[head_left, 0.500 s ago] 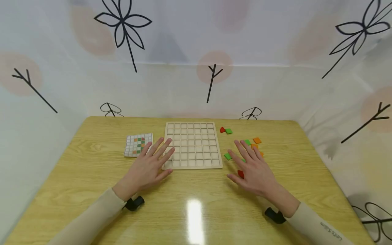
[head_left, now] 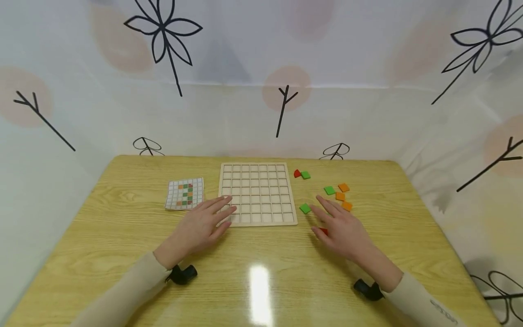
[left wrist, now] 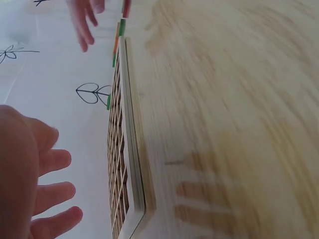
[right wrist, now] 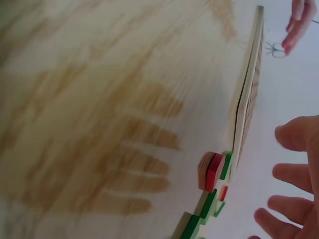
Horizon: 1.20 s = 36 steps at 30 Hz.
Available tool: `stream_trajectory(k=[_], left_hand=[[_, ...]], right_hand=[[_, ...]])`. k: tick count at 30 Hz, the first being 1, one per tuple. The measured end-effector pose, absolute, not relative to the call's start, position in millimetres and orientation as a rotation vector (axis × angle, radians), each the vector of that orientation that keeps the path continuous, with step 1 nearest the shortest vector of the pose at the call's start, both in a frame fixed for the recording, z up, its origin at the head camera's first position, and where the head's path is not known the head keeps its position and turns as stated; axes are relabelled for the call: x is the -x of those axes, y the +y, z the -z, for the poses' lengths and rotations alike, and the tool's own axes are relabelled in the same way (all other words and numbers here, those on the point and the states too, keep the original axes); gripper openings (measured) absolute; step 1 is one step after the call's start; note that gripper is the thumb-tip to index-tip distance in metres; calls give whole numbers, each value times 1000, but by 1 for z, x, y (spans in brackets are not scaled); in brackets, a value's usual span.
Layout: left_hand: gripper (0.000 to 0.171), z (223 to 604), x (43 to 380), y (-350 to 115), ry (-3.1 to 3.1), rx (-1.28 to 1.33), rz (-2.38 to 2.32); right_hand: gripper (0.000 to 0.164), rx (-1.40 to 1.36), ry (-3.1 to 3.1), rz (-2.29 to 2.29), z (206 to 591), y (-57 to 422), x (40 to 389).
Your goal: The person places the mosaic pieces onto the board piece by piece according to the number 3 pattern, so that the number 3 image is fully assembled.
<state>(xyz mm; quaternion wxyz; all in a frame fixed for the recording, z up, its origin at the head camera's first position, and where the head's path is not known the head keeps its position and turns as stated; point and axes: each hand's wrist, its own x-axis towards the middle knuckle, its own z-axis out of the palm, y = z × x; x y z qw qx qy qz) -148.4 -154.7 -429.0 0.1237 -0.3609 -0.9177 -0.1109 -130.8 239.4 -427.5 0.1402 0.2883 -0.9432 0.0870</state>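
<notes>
In the head view my left hand (head_left: 198, 228) hovers over the lower left corner of a wooden grid board (head_left: 261, 195), fingers spread and loosely bent, holding nothing. The left wrist view shows its fingers above the board's surface. Left of the board lies a printed grid card (head_left: 173, 194) with coloured squares. My right hand (head_left: 345, 232) hangs over the loose tiles right of the board, likewise holding nothing. Near its thumb is a red piece (head_left: 323, 230), partly covered by the hand. A green tile (head_left: 304, 208) lies just beyond its index finger.
Beyond the right hand lie another green tile (head_left: 329, 190) and orange tiles (head_left: 340, 196). At the board's upper right a red quarter-round piece (head_left: 297, 173) touches a green tile (head_left: 305, 175). A patterned cloth (head_left: 229, 118) stands behind the wooden table (head_left: 229, 281).
Both hands' fingers have drawn back and bent a little. The left fingers no longer overlap the card, and more of the tiles beyond the right hand show. Board and tiles have stayed put.
</notes>
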Motion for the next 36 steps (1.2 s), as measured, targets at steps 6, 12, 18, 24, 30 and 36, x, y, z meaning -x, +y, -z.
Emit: stream_trajectory(k=[6, 12, 18, 24, 30, 36], left_hand=[[31, 435, 155, -149, -2731, 921, 563], [42, 446, 166, -151, -2808, 847, 719], [58, 450, 174, -150, -2905, 780, 805], [65, 452, 176, -151, -2966, 811, 819], [74, 452, 176, -156, -3009, 858, 766], [79, 450, 177, -161, -3055, 855, 728]], right_hand=[[47, -755, -2802, -454, 430, 245, 128], [38, -702, -2854, -620, 434, 251, 127], [33, -774, -2819, -701, 434, 256, 126], [31, -840, -2836, -745, 432, 259, 126], [31, -899, -2872, -734, 434, 261, 128], [30, -957, -2876, -689, 435, 259, 130]])
